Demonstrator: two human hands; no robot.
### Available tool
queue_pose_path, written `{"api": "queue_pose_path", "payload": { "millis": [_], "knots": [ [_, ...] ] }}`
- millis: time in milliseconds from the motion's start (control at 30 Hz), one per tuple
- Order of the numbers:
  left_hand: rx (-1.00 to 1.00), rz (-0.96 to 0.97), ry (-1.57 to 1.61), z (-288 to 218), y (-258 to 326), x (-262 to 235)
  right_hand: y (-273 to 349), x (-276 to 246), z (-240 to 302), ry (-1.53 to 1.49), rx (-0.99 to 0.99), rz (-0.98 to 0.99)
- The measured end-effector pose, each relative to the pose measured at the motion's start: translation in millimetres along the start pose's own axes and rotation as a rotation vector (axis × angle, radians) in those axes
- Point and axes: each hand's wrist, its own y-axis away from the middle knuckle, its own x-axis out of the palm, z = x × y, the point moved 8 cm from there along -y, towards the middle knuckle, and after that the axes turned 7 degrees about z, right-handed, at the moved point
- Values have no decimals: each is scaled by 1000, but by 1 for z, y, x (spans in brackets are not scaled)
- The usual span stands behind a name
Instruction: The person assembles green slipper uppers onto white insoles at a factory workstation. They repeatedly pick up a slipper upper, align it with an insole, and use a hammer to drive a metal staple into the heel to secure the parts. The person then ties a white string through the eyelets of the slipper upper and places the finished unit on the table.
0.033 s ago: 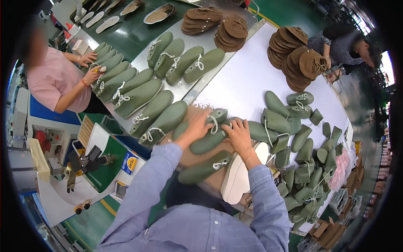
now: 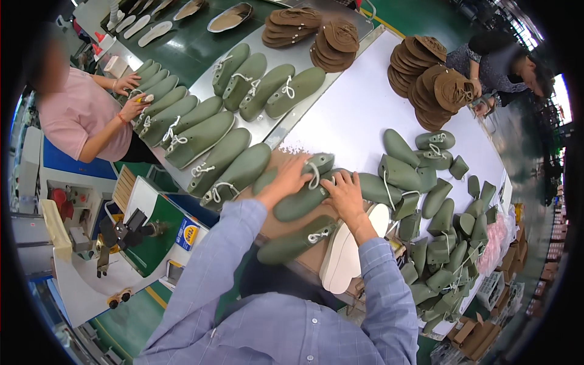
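Two green shoe lasts lie side by side before me on a brown patch of the table. My left hand (image 2: pixel 287 182) reaches across the farther last (image 2: pixel 322 162), its fingers bent around it beside a white cord loop. The nearer last (image 2: pixel 295 207) points its toe to the left, and my right hand (image 2: pixel 345 196) grips its heel end with curled fingers. The undersides of both hands are hidden. Closer to my body rests another green last (image 2: pixel 292 242) with a knotted white cord. White soles (image 2: pixel 338 263) lean beside it, under my right forearm.
Rows of corded lasts (image 2: pixel 201 146) stand at the left, where a co-worker in pink (image 2: pixel 82 112) handles some. Loose lasts (image 2: pixel 447 249) heap up at the right. Brown shoe uppers (image 2: pixel 432 91) are stacked at the far side, near another person (image 2: pixel 505 67). A machine (image 2: pixel 131 231) stands lower left.
My left hand has shifted slightly to the right and away from me, and the farther last's heel end has moved a little with it. My right hand has stayed nearly still.
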Motion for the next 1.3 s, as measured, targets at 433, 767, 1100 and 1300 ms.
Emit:
{"api": "queue_pose_path", "payload": {
  "millis": [433,767,1100,1300],
  "knots": [
    [28,226,-194,-110,158,26,22,14,8,-185,173,21],
    [247,418,-643,-65,91,21,11,19,-3,-252,246,35],
    [138,-83,-537,-30,125,-41,34,35,44,-486,498,103],
    [-171,-484,-622,2,163,-130,43,34,105,-726,552,48]
  ]
}}
